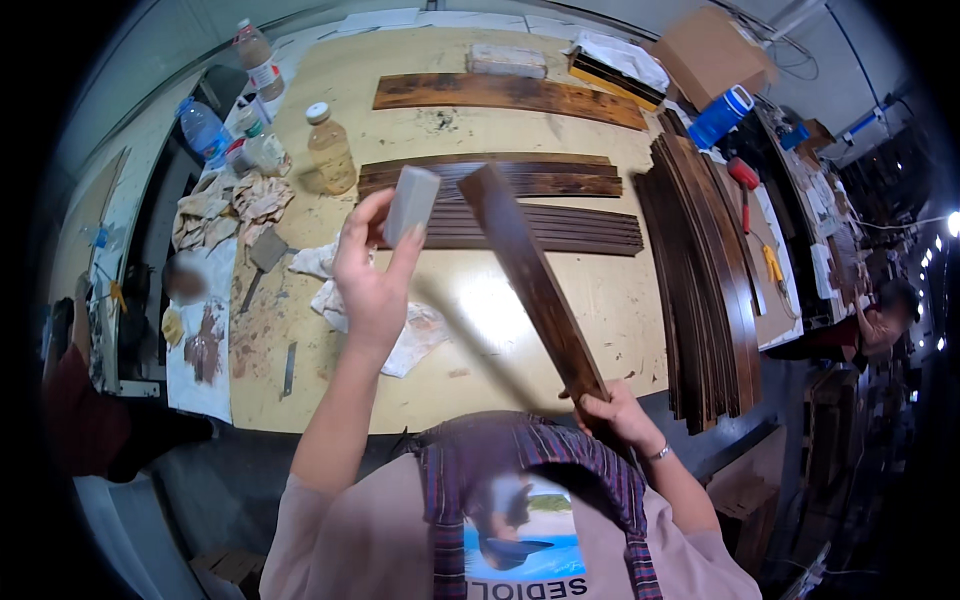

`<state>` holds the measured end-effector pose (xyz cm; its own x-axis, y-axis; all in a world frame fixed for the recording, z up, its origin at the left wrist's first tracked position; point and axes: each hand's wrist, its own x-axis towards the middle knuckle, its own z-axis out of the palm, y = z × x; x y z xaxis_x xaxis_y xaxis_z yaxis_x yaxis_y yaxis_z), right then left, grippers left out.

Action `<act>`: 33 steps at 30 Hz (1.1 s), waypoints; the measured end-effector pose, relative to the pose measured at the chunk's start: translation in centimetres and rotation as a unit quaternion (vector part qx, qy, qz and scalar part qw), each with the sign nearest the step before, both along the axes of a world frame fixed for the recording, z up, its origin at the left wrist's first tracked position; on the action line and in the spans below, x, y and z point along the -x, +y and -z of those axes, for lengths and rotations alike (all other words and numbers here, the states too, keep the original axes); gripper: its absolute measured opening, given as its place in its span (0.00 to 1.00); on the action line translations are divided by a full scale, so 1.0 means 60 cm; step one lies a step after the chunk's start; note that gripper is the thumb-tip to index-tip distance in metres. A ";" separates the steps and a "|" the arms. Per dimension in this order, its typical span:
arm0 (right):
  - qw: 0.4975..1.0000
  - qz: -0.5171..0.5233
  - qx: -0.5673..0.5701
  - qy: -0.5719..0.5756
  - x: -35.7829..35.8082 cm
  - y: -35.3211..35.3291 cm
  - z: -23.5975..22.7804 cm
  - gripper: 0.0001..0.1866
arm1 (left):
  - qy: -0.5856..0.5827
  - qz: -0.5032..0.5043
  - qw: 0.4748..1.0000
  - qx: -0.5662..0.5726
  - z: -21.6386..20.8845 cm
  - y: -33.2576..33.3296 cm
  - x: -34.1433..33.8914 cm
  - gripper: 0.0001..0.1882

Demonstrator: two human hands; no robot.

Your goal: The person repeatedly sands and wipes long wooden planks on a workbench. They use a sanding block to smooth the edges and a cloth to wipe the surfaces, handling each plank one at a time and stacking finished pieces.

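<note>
My left hand (372,262) is raised over the table, its fingers and thumb closed round a pale grey rectangular block (411,203). My right hand (620,414) grips the near end of a long dark-brown wooden plank (535,290). The plank slants up and away to the left, its far end beside the block but apart from it. Beyond both hands lie stacked dark planks (560,228) with grooved edges, and another short stack (590,180) just behind them. A stained white cloth (415,340) rests on the table under my left forearm.
A tall pile of dark planks (690,280) lines the table's right side, near a red-headed mallet (743,175) and a blue bottle (722,117). At left stand a bottle of cloudy liquid (330,150), crumpled rags (235,210) and a scraper (266,252). Farther back lies one plank (505,97).
</note>
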<state>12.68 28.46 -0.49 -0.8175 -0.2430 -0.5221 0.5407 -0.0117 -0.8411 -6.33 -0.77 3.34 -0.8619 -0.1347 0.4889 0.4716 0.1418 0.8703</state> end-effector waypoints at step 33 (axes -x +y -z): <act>0.972 -0.165 -0.167 -0.004 0.012 -0.028 0.028 0.12 | -0.100 -0.191 0.841 0.497 0.212 -0.154 -0.016 0.37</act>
